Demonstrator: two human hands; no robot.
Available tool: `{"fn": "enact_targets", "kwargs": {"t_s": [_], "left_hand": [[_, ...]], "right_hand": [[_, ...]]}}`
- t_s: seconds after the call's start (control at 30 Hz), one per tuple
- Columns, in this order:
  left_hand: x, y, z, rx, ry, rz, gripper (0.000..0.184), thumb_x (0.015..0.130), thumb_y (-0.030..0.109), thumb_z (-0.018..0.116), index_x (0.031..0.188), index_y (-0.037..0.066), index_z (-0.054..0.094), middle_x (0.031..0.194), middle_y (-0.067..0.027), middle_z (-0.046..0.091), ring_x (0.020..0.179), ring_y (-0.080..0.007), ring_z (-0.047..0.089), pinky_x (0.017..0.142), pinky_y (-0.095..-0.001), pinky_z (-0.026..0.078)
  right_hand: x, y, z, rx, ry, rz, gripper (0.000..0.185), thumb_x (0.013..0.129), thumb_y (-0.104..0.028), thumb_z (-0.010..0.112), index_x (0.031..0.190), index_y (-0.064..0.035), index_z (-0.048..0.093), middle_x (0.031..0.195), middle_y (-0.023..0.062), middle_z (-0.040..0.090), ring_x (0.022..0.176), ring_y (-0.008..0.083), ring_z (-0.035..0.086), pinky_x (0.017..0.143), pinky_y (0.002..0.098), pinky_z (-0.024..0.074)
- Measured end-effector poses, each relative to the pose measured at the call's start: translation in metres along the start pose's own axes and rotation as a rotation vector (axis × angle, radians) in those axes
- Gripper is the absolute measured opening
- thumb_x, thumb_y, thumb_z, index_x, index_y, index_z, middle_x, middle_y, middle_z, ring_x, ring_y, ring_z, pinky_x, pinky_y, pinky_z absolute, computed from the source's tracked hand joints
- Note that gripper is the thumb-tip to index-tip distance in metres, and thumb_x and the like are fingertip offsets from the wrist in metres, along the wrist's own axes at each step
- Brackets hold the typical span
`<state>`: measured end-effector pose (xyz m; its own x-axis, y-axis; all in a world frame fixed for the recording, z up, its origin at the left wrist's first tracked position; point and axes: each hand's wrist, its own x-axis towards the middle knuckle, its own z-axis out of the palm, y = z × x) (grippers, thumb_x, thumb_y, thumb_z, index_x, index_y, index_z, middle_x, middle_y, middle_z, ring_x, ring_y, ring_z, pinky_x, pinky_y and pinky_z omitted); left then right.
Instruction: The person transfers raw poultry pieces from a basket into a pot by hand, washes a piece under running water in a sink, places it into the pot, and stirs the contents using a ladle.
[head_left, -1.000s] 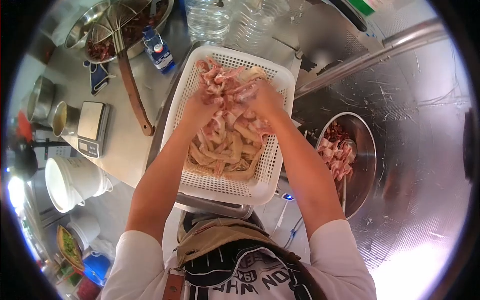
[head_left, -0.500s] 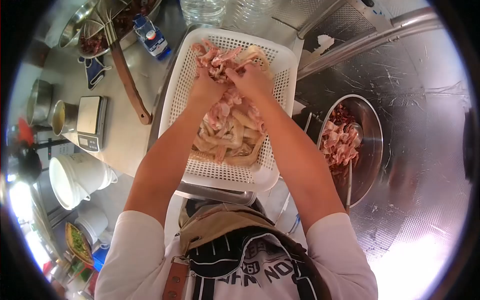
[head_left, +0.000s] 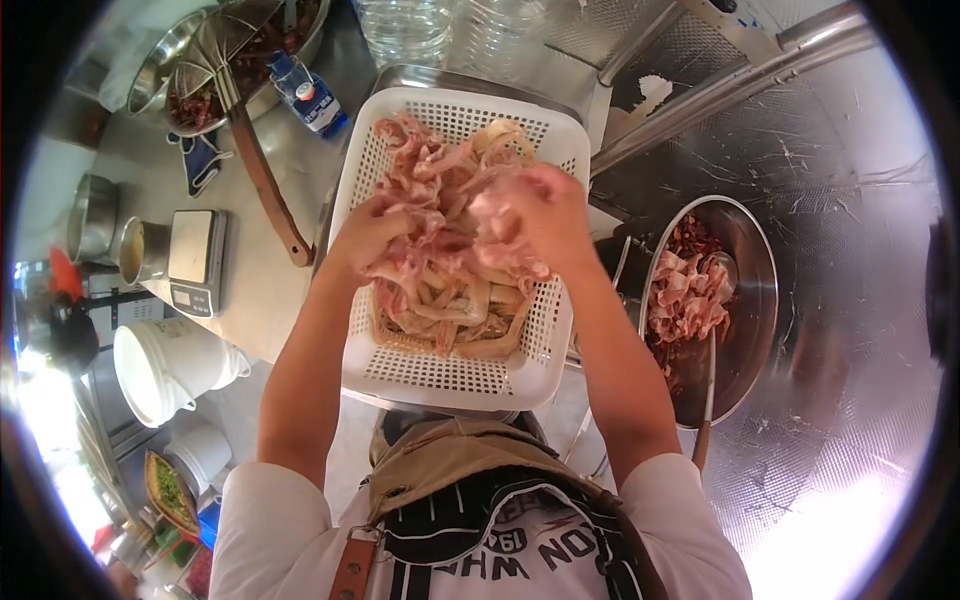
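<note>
1. Your left hand grips pink meat at the left side of a heap, its fingers curled and partly buried among the pieces.
2. Your right hand, slightly blurred, is closed on more of the pink meat at the heap's right side; how many pieces it holds, you cannot tell.
3. The meat sits inside a white perforated basket, heaped toward its far end and middle, with paler strips lying nearer your body.
4. A metal tray shows beyond the basket's far rim.
5. To your right, a steel bowl contains sliced meat and dark red pieces; a utensil handle lies across its near rim.
6. On the steel counter at your left rest a digital scale and, farther off, a blue-labelled bottle; a strainer's wooden handle angles toward the basket.
7. A white bucket stands beside the counter's near edge.
</note>
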<state>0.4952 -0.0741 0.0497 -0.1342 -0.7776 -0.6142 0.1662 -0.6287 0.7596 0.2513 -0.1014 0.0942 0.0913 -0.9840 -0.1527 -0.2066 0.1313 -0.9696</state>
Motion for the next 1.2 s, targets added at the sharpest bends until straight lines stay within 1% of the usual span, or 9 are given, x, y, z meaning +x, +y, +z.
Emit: {"fn": "enact_targets", "kwargs": {"t_s": [0.13,0.27,0.4,0.57,0.7,0.8,0.9,0.97,1.2], "left_hand": [[-0.016,-0.004,-0.007,-0.067,0.021,0.093,0.039,0.077,0.009,0.064,0.113,-0.004,0.057,0.09,-0.0068,0.063,0.064,-0.0093,0.056,0.052,-0.0219,0.046],[-0.028,-0.014,-0.017,0.043,0.041,0.121,0.043,0.077,0.014,0.066,0.116,-0.003,0.055,0.092,-0.0068,0.064,0.07,-0.0116,0.058,0.058,-0.0254,0.05],[-0.037,-0.023,0.001,-0.091,-0.14,0.07,0.036,0.081,0.015,0.066,0.111,-0.002,0.056,0.092,-0.0087,0.063,0.076,-0.0157,0.062,0.063,-0.0279,0.053],[-0.036,-0.037,0.022,-0.052,-0.048,0.123,0.031,0.083,0.014,0.061,0.109,-0.003,0.057,0.097,-0.0129,0.064,0.083,-0.0193,0.063,0.068,-0.0275,0.054],[-0.035,-0.048,0.016,0.015,-0.016,0.122,0.032,0.084,0.013,0.06,0.111,-0.004,0.057,0.091,-0.0107,0.064,0.076,-0.0165,0.063,0.061,-0.0258,0.052],[-0.037,-0.051,0.016,0.017,0.062,0.104,0.029,0.087,0.015,0.057,0.11,-0.004,0.057,0.087,-0.0091,0.063,0.06,-0.016,0.06,0.051,-0.0279,0.05],[-0.033,-0.053,0.022,-0.204,0.067,0.043,0.023,0.084,0.013,0.063,0.1,-0.003,0.061,0.066,-0.0011,0.055,0.051,-0.0074,0.05,0.042,-0.0209,0.038],[-0.032,-0.055,0.024,-0.296,0.026,-0.013,0.019,0.085,0.014,0.062,0.095,-0.002,0.062,0.066,-0.0028,0.056,0.052,-0.0094,0.053,0.044,-0.0218,0.041],[-0.027,-0.07,0.024,-0.569,-0.155,-0.212,0.027,0.09,0.023,0.056,0.106,0.001,0.057,0.087,-0.0113,0.065,0.067,-0.0219,0.065,0.061,-0.0359,0.056]], "right_hand": [[-0.02,-0.019,-0.05,0.594,0.12,0.18,0.019,0.086,-0.015,0.067,0.076,0.0,0.061,0.075,0.0148,0.064,0.064,0.0191,0.064,0.041,0.0289,0.0477],[-0.057,-0.031,-0.143,0.844,0.42,0.191,0.019,0.089,-0.02,0.062,0.089,-0.0016,0.062,0.085,0.0171,0.066,0.066,0.0254,0.064,0.051,0.0343,0.0536],[-0.09,0.044,-0.272,0.141,0.696,0.064,0.021,0.089,-0.022,0.063,0.095,-0.0015,0.063,0.087,0.0086,0.064,0.075,0.0196,0.065,0.058,0.0298,0.0549],[-0.105,0.159,-0.343,-0.187,0.688,0.529,0.031,0.089,-0.026,0.063,0.104,0.0014,0.066,0.077,0.012,0.065,0.066,0.0217,0.066,0.065,0.0309,0.0523],[-0.109,0.141,-0.366,-1.277,0.108,0.268,0.044,0.087,-0.031,0.062,0.117,0.0001,0.062,0.092,0.0216,0.066,0.085,0.0352,0.066,0.078,0.0396,0.0514],[-0.105,0.08,-0.308,-1.289,0.494,0.286,0.042,0.085,-0.03,0.063,0.119,-0.0044,0.062,0.105,0.0222,0.065,0.099,0.0386,0.061,0.087,0.0389,0.0483],[-0.092,0.022,-0.177,-0.572,0.261,-0.033,0.033,0.088,-0.015,0.062,0.118,-0.001,0.059,0.101,0.0124,0.067,0.093,0.0191,0.064,0.083,0.0301,0.0507],[-0.083,0.021,-0.088,-0.17,-0.079,0.043,0.047,0.084,-0.03,0.07,0.118,0.0002,0.058,0.101,0.017,0.067,0.095,0.0302,0.065,0.087,0.0371,0.0498],[0.015,0.092,0.032,-0.559,0.01,-0.085,0.052,0.076,-0.026,0.071,0.117,0.0035,0.058,0.103,0.0219,0.064,0.1,0.0361,0.061,0.09,0.041,0.0475]]}}
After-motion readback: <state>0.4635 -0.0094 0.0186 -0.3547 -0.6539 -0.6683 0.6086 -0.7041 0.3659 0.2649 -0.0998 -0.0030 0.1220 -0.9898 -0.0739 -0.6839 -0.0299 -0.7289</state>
